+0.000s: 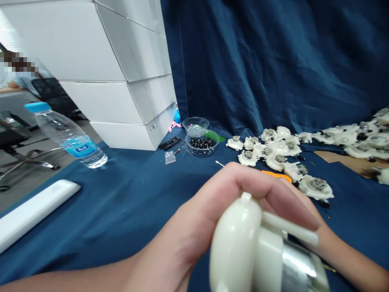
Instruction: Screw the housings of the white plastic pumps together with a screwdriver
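My left hand (pixel 234 190) is wrapped round a cream plastic housing with a silver motor (pixel 238 247), held close to the camera at the bottom. A thin plastic tube sticks out from the housing beneath my fingers. Behind it, my right hand (pixel 299 197) is mostly hidden; the forearm runs in from the lower right, and its fingers do not show. An orange thing (pixel 278 175) peeks out just beyond my hands, too covered to name. Several similar motor housings (pixel 275 150) lie on the blue cloth past them.
White boxes (pixel 100 97) are stacked at the back left. A water bottle (pixel 73 138) and a long white bar (pixel 36 213) are on the left. Clear bowls, one holding small black parts (pixel 202 144), stand near a small plastic bag (pixel 170 157). Cardboard (pixel 343 161) lies right; a blue curtain (pixel 273 61) hangs behind.
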{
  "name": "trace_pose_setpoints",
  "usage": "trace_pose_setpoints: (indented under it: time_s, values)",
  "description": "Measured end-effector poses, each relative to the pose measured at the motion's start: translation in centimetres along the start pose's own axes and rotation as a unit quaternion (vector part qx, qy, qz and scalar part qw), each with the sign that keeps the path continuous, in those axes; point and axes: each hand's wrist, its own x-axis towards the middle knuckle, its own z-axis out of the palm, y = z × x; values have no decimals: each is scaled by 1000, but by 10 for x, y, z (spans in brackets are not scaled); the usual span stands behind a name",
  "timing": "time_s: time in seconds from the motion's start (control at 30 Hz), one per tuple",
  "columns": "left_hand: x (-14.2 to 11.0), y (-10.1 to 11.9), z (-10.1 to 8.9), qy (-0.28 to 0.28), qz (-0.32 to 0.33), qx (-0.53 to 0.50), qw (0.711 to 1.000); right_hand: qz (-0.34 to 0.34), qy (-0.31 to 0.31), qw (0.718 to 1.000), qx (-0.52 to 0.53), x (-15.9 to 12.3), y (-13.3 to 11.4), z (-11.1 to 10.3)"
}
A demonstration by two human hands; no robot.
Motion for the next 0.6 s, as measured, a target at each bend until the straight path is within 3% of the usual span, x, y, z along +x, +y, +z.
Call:
trace_pose_setpoints:
  time_s: [0.1,0.2,0.33,0.47,0.6]
  values:
    - [-9,-6,5,23,-33,-29,999,1,-24,1000,-1,-4,0,0]
    - [-7,-12,-3,61,-52,18,997,-10,-31,999,-7,-4,2,0]
    - [19,-30,-42,63,-52,61,995,-1,-24,999,-41,-1,3,2]
    - [48,-59,-89,76,-27,94,992,25,10,1000,-5,-2,-6,8]
    - [59,-80,-121,100,15,59,993,40,28,998,36,-4,-13,12]
